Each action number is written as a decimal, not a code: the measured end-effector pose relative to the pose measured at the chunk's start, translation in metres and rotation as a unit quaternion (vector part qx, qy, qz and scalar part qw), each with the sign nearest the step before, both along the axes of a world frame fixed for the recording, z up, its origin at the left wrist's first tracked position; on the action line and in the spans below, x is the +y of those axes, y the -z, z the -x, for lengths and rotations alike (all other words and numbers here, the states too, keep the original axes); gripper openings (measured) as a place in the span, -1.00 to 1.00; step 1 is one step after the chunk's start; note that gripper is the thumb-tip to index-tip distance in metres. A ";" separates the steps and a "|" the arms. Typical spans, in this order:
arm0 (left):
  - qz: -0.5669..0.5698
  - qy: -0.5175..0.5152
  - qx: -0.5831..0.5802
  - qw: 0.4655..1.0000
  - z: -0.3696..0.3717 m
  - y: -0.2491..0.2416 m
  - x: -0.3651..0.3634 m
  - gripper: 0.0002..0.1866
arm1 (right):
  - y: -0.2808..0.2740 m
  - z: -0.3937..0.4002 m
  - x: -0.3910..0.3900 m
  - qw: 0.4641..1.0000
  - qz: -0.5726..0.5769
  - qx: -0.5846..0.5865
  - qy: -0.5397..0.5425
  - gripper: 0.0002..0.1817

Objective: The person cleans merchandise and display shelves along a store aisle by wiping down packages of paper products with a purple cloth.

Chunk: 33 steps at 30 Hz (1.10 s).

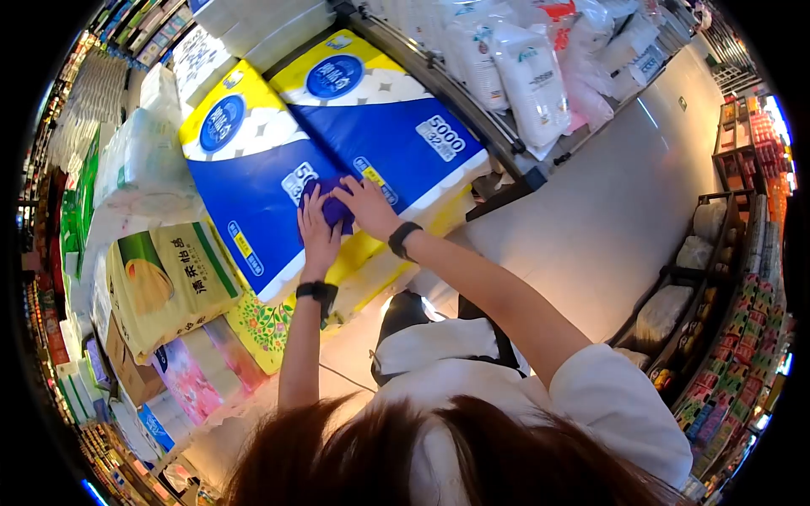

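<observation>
A crumpled purple cloth [337, 213] lies between my two hands on top of blue, white and yellow packs of tissue paper. My left hand [316, 234] presses on the cloth's left side, its fingers over the fabric. From the right, my right hand [369, 207] grips the other side with bent fingers. Under them are the left tissue pack [245, 181] and the right tissue pack [384, 118], lying side by side. Part of the cloth is hidden by my fingers. A dark band circles each wrist.
To the left sit a beige-green tissue pack [173, 282] and a pink floral pack [198, 371]. Plastic-wrapped white goods [527, 80] fill the rack at the back right. Stocked shelves [717, 304] stand across the pale floor [607, 211].
</observation>
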<state>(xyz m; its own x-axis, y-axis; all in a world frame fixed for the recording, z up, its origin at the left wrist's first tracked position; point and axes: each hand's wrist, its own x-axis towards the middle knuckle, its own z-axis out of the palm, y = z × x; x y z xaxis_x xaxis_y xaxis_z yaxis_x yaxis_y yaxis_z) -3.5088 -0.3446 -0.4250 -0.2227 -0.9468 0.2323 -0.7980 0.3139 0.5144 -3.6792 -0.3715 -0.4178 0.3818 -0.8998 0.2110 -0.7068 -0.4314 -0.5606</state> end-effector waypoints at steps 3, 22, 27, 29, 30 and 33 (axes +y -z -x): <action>0.051 -0.046 0.013 0.998 0.068 -0.009 0.042 -0.36 | 0.022 0.058 0.024 0.997 -0.049 -0.039 -0.051 -0.27; -0.496 0.321 0.561 0.580 0.402 -0.284 0.048 -0.59 | 0.030 0.393 0.052 0.994 0.082 0.019 0.076 -0.51; -0.429 0.423 0.666 0.440 0.418 -0.350 0.097 -0.68 | 0.026 0.392 0.059 0.995 0.041 0.036 0.084 -0.52; -0.356 0.346 0.774 0.393 0.445 -0.360 0.136 -0.72 | 0.026 0.392 0.060 0.995 0.046 0.030 0.088 -0.52; -0.338 0.322 0.808 0.360 0.451 -0.367 0.140 -0.70 | 0.027 0.392 0.060 0.994 0.047 0.032 0.092 -0.53; -0.393 0.359 0.801 0.273 0.439 -0.377 0.130 -0.58 | 0.030 0.390 0.066 0.993 0.046 0.038 0.106 -0.54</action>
